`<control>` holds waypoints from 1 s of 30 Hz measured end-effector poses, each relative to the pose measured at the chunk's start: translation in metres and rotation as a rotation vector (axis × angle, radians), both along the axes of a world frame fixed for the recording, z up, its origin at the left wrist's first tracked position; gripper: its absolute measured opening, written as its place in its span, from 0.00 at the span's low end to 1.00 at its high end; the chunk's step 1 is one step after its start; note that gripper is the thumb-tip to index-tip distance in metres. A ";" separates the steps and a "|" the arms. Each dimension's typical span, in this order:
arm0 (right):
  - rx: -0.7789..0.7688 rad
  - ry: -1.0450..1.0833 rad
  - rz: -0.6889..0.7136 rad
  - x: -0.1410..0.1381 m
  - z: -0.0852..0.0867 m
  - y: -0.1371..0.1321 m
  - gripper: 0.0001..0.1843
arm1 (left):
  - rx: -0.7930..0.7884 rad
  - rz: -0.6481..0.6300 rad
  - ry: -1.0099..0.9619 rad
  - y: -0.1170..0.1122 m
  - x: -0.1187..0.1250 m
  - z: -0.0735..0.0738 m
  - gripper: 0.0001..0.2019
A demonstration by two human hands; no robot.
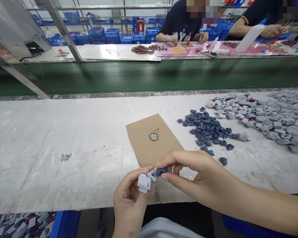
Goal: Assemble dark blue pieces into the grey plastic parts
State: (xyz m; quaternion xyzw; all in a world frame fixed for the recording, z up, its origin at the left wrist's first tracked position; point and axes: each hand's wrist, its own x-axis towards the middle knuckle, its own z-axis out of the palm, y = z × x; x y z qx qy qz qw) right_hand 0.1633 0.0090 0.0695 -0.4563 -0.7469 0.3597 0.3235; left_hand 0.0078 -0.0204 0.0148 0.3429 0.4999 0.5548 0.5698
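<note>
My left hand (131, 193) is closed on a light grey plastic piece (144, 182) near the table's front edge. Between the thumb and fingertips of my right hand (191, 172) is a small dark blue plastic piece (161, 171), touching the grey piece's right end. Whether the two parts are joined, I cannot tell. Just beyond my hands lies a brown cardboard sheet (149, 150) with a bottle cap (154, 136) on it. To the right is a loose heap of dark blue pieces (206, 127).
A large pile of grey pieces (278, 115) covers the table's right side. A blue bin (64, 224) of parts stands below the front left edge. Across a green conveyor belt (139, 76), two people work at a pink-topped table (169, 53). A metal post (62, 29) rises at left.
</note>
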 end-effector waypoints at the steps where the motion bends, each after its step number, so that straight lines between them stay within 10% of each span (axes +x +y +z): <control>1: 0.017 0.003 0.003 0.000 0.000 0.000 0.08 | 0.013 0.006 -0.004 0.000 0.000 0.000 0.08; 19: 0.396 -0.183 0.181 0.004 0.008 -0.009 0.11 | 0.459 -0.089 0.250 0.001 -0.012 -0.006 0.17; 30: -0.053 0.063 0.002 -0.001 0.012 -0.001 0.15 | -0.056 0.072 -0.095 -0.002 0.002 0.013 0.13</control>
